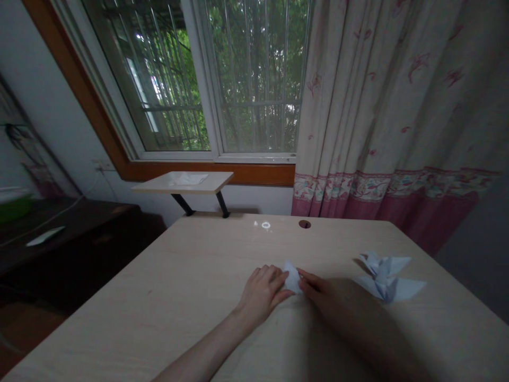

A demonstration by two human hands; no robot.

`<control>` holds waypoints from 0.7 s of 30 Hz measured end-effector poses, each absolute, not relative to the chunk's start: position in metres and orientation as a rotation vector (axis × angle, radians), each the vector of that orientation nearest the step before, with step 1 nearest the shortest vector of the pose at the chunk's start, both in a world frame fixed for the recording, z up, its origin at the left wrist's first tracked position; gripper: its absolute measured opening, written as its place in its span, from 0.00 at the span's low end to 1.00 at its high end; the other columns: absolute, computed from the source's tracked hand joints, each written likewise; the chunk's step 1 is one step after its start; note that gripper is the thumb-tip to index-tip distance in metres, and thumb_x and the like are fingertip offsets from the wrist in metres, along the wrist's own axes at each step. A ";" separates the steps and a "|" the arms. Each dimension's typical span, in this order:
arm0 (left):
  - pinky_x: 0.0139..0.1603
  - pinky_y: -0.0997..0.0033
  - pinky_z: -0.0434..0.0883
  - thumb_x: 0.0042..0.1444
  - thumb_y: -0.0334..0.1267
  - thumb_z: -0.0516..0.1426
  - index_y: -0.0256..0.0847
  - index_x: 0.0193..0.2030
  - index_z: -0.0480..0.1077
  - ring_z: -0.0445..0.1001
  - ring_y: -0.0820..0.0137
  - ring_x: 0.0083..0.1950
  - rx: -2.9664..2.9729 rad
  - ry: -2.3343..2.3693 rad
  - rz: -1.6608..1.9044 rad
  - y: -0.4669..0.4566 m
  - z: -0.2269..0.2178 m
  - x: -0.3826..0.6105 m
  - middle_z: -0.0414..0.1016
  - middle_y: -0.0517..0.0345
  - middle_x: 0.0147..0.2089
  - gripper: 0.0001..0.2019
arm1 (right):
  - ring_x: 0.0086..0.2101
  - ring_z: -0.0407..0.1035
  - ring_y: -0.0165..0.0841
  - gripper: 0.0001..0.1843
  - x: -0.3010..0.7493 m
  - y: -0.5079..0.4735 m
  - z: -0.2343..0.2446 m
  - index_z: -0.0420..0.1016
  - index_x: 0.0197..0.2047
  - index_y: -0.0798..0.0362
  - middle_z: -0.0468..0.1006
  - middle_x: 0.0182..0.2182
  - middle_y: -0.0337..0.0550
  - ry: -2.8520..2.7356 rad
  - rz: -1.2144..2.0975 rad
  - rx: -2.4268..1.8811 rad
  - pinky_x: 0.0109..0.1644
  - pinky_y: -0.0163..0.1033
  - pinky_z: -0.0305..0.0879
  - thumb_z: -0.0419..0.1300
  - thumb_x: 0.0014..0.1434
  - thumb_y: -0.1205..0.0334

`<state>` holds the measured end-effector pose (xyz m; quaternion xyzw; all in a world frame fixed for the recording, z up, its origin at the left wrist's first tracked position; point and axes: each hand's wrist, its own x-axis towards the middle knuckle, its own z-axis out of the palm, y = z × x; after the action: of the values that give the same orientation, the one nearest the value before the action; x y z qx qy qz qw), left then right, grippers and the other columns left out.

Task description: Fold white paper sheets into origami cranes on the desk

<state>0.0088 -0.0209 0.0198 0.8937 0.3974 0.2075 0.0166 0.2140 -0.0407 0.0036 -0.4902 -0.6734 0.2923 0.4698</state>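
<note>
The left hand (pixel 262 292) curls around the left edge of a small folded white paper (pixel 292 278) on the desk (pixel 191 276); the right hand (pixel 320 294) pinches its right edge. Folding seems in hand; a clean crease would call for lined-up edges and firm fingertip pressure. Beyond, from the left: a dark cabinet (pixel 113 211), a raised shelf (pixel 218 180), a barred window (pixel 254 79), a floral curtain (pixel 358 116) and, on the desk, folded paper cranes (pixel 392 289).
</note>
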 end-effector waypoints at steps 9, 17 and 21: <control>0.47 0.65 0.70 0.60 0.42 0.59 0.41 0.58 0.63 0.72 0.66 0.43 1.931 0.951 1.062 -0.021 0.007 0.014 0.73 0.54 0.43 0.21 | 0.36 0.76 0.43 0.22 0.211 -0.038 -0.008 0.74 0.54 0.49 0.82 0.35 0.42 -1.460 0.949 -1.130 0.43 0.49 0.73 0.61 0.56 0.53; 0.31 0.75 0.66 0.46 0.47 0.67 0.34 0.38 0.70 0.70 0.74 0.26 1.275 0.872 1.019 -0.015 -0.012 0.029 0.72 0.60 0.26 0.20 | 0.35 0.76 0.42 0.18 0.209 -0.040 -0.005 0.79 0.48 0.49 0.82 0.35 0.45 -1.530 0.728 -1.192 0.39 0.44 0.75 0.57 0.57 0.55; 0.32 0.74 0.67 0.49 0.47 0.65 0.34 0.35 0.72 0.72 0.71 0.27 1.342 0.880 0.960 -0.020 -0.009 0.028 0.75 0.58 0.25 0.17 | 0.38 0.77 0.41 0.15 0.209 -0.041 -0.002 0.80 0.45 0.46 0.82 0.39 0.45 -1.658 0.525 -1.159 0.42 0.45 0.75 0.54 0.60 0.56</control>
<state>0.0276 -0.0202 -0.0090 0.5773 0.3785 0.4132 0.5939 0.2088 -0.0408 -0.0020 -0.4795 -0.6863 0.2172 0.5019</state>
